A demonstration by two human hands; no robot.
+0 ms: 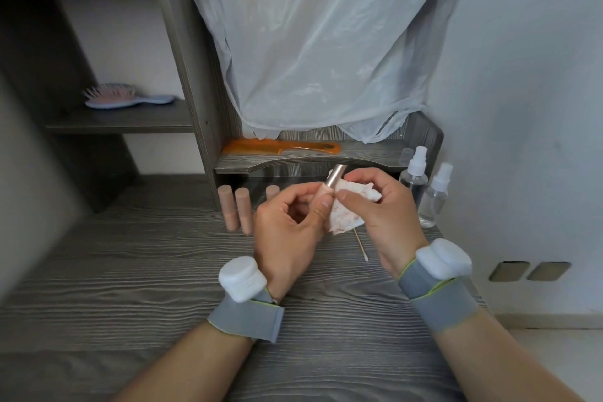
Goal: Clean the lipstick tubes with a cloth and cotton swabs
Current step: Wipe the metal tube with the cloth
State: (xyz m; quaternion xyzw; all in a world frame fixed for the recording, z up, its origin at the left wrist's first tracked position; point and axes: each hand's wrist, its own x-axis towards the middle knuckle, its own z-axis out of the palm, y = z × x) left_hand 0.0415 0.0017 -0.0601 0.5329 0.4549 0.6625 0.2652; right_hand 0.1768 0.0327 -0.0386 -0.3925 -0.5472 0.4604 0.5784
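My left hand (290, 222) grips a lipstick tube (332, 180) with a pink base and a metallic upper part, tilted up to the right above the desk. My right hand (378, 209) pinches a white cloth (346, 215) stained pink, pressed against the tube's right side. A cotton swab (360, 244) lies on the desk under my right hand. Three pink lipstick tubes (243, 209) stand upright behind my left hand; the rightmost is partly hidden by it.
Two clear spray bottles (413, 178) stand at the right near the wall. An orange comb (280, 146) lies on the low shelf under a hanging plastic bag (319, 42). A hairbrush (127, 97) rests on the left shelf. The grey wooden desk (130, 271) spreads in front.
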